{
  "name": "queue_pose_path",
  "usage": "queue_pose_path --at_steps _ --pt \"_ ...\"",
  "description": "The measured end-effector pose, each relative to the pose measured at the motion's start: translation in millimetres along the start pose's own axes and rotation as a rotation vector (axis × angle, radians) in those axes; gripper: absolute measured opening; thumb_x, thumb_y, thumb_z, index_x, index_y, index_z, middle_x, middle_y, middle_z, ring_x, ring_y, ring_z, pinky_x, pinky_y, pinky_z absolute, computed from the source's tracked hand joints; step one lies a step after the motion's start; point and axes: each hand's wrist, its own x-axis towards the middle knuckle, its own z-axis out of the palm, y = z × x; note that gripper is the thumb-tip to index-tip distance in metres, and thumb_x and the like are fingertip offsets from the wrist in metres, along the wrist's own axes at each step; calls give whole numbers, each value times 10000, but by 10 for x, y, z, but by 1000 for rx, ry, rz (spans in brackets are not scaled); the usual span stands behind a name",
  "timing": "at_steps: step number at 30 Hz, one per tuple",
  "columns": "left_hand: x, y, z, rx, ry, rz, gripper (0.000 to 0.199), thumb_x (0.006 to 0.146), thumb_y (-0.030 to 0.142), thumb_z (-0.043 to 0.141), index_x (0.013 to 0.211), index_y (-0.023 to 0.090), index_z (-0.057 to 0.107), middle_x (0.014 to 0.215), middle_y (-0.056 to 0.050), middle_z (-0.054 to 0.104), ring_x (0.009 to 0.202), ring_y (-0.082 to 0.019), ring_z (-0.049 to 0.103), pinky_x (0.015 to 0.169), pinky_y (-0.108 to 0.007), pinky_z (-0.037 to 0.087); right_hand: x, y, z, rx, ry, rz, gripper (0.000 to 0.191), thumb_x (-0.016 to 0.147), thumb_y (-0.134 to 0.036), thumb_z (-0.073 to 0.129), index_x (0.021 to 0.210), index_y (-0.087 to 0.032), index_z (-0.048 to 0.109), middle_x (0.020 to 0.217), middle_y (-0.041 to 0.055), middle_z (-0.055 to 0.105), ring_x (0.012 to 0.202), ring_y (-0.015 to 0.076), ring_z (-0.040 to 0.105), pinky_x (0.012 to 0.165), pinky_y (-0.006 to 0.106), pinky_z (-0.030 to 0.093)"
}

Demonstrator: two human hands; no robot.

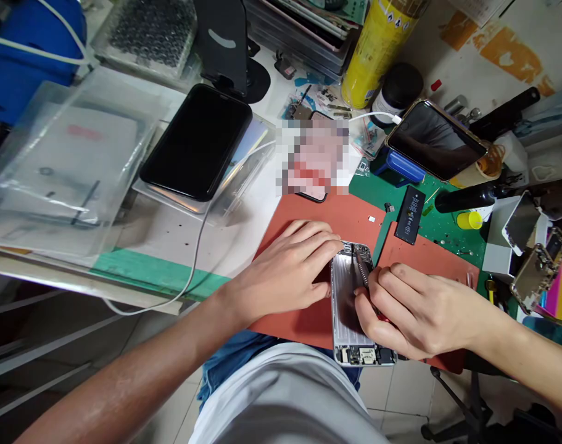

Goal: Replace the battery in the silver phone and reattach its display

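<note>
Fingers (394, 287) of our right hand (417, 311), in the head view, are clamping together around a slim tool (363, 271), and its thin tip is pointing at the small parts along the far end of the phone frame (345, 308). Whether the tip is touching them, we are not managing to see. Our left hand (292, 268) is resting at the left edge of the frame, its fingers lying close together and bending toward the far corner, its thumb sitting nearer us along that same edge; whether they are gripping or only touching, we are unable to tell.

The frame is lying inner side up over a red mat (294, 327), its near end reaching past the mat's near edge and showing dark and pale parts. Right of the frame, a second mat (454, 268), also red, is lying on a green mat (440, 228). Just beyond the frame a white chip (371, 219) is lying; beyond and to the right of it, a black battery (410, 214). Farther beyond the frame we are seeing a pixelated phone (315, 160) and a yellow can (377, 49). Well left of the frame and beyond it, a black phone (197, 145) is lying screen up.
</note>
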Motion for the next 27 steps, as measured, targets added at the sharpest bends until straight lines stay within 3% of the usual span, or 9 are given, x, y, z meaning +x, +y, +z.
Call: queue_pose_path --at_steps 3,8,12,17,21,27 --pt "1 -1 -3 7 8 4 430 861 80 592 1284 155 603 1320 -116 685 1344 -294 554 1151 -475 451 11 -2 -2 -7 0 19 54 934 -172 707 985 -156 708 619 -15 596 570 158 498 564 351 409" --pt "1 0 -6 39 -12 26 399 866 84 585 1258 142 628 1328 -118 683 1344 -297 539 1159 -480 435 5 15 -3 -10 0 -21 73 977 -182 649 1003 -144 706 720 31 682 656 178 598 634 357 488" --pt "0 -3 -3 20 1 15 428 856 81 596 1280 139 613 1318 -117 687 1336 -289 546 1154 -467 445 1 19 12 -21 30 1 3 950 -174 688 950 -172 690 624 -20 601 570 147 518 561 340 435" --pt "-4 -6 2 21 -4 14 425 864 89 602 1287 130 612 1325 -116 683 1343 -287 535 1163 -460 431 0 32 23 -49 32 -5 72 990 -208 639 937 -200 687 709 -1 658 670 160 567 645 337 477" --pt "-3 -10 7 15 -1 9 432 856 86 612 1286 127 615 1319 -114 686 1342 -283 538 1165 -453 430 3 47 30 -26 70 14 58 933 -186 720 892 -193 679 612 -27 584 598 147 505 573 331 422" --pt "6 -16 8 18 -8 13 423 864 97 604 1285 128 618 1324 -113 687 1337 -287 550 1164 -451 427 4 57 43 1 92 10 49 933 -154 689 893 -179 679 657 2 656 644 164 572 606 330 451"
